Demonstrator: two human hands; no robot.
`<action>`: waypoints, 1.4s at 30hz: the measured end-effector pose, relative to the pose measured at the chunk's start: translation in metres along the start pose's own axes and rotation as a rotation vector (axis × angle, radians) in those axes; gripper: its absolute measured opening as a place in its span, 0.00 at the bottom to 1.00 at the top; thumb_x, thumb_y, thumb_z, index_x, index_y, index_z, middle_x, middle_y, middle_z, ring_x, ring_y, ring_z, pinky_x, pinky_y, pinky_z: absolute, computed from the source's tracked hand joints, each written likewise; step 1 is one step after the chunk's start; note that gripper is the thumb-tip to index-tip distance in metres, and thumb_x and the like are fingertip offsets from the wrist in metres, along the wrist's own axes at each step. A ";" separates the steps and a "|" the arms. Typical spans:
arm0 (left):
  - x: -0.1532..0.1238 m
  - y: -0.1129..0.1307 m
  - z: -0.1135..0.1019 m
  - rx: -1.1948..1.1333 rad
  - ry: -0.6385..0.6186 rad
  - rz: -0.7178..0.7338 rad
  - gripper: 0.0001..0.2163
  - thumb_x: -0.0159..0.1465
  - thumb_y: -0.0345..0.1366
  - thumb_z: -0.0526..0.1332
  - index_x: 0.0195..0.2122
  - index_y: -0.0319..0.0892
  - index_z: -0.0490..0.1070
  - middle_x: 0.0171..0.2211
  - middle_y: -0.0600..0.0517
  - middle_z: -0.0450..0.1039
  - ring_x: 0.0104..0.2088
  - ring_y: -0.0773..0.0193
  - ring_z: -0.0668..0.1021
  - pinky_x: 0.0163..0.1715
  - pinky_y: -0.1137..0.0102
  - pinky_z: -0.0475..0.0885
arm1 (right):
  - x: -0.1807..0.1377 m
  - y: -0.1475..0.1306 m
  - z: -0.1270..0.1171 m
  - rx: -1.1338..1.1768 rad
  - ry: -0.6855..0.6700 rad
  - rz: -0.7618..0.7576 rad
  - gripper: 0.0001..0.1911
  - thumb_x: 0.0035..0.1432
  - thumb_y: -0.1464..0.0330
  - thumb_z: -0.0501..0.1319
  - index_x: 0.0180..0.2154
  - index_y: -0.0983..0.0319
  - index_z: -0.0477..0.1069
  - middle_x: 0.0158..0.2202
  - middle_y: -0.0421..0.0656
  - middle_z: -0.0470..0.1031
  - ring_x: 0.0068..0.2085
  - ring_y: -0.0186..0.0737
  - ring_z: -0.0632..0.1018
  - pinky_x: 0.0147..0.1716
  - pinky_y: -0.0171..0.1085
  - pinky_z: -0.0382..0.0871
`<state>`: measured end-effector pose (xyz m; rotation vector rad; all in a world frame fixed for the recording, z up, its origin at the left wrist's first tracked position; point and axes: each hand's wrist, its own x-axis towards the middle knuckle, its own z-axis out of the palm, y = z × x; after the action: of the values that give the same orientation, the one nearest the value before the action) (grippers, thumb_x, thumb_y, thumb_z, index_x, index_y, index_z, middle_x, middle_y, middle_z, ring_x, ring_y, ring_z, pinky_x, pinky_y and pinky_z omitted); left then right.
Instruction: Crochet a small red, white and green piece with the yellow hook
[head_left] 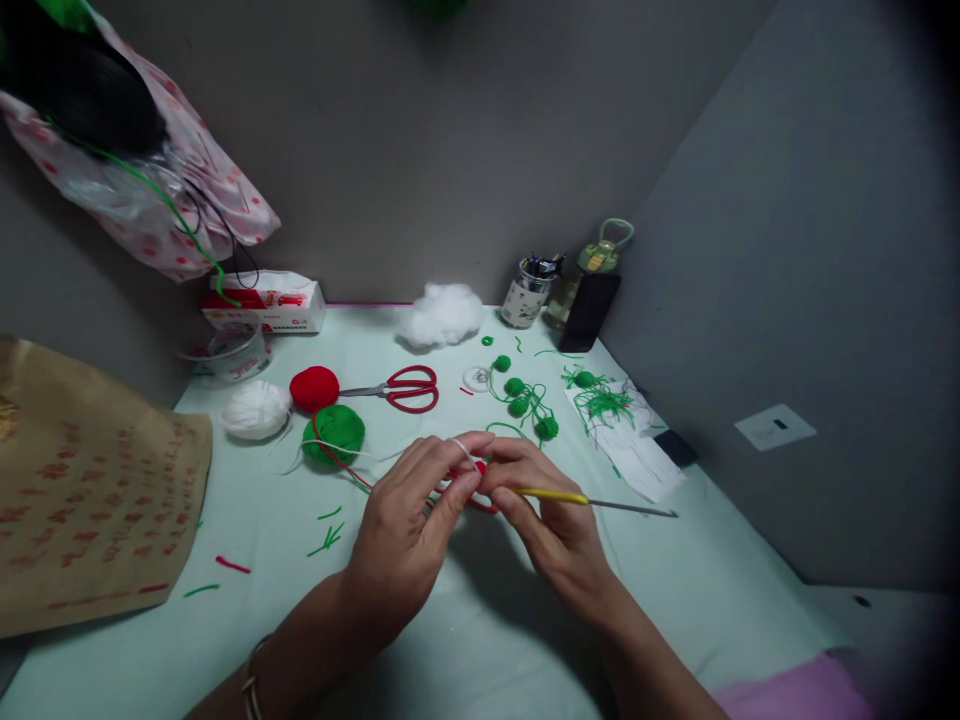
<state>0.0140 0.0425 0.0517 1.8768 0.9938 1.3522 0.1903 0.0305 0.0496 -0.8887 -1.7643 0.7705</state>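
Note:
My left hand (pixel 409 525) is closed in a pinch on a small red crochet piece (pixel 481 467), mostly hidden by the fingers. White yarn (pixel 466 455) passes over its index finger. My right hand (pixel 555 520) meets it at the fingertips and grips a crochet hook (pixel 559 495) by the yellow handle; the metal end points right, away from the red piece. Left of the hands lie a green yarn ball (pixel 334 436), a red yarn ball (pixel 314 388) and a white yarn ball (pixel 256 410). A red loop-shaped thing shows partly beneath my hands.
Red-handled scissors (pixel 411 390) lie behind the hands, with white stuffing (pixel 441 316) farther back. Several green crochet balls (pixel 517 406) and yarn scraps (pixel 606 403) are at the right. A pen holder (pixel 523 295), bottle (pixel 602 258) and phone (pixel 590 312) stand behind. A paper bag (pixel 97 490) is at left.

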 end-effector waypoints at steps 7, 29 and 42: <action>0.003 0.004 -0.007 -0.033 0.004 -0.075 0.12 0.71 0.27 0.61 0.52 0.45 0.78 0.32 0.56 0.77 0.35 0.67 0.77 0.40 0.74 0.72 | 0.001 0.001 0.001 -0.016 0.033 -0.018 0.10 0.71 0.75 0.58 0.40 0.57 0.76 0.36 0.40 0.78 0.39 0.39 0.76 0.40 0.39 0.70; 0.006 -0.001 -0.008 -0.452 -0.033 -0.573 0.08 0.70 0.38 0.62 0.45 0.47 0.81 0.37 0.52 0.82 0.34 0.64 0.81 0.35 0.71 0.76 | 0.130 0.155 -0.136 -0.625 0.471 0.174 0.18 0.64 0.65 0.63 0.54 0.62 0.69 0.57 0.57 0.73 0.60 0.59 0.71 0.64 0.64 0.61; 0.012 -0.003 -0.015 -0.475 -0.035 -0.594 0.08 0.69 0.37 0.63 0.44 0.46 0.81 0.31 0.52 0.79 0.32 0.63 0.79 0.33 0.71 0.74 | 0.123 0.145 -0.125 -0.396 0.461 0.131 0.14 0.68 0.64 0.64 0.52 0.61 0.74 0.53 0.52 0.79 0.50 0.46 0.80 0.53 0.50 0.76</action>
<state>0.0014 0.0545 0.0597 1.1275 0.9971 1.0662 0.3082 0.2239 0.0301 -1.3369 -1.4713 0.2595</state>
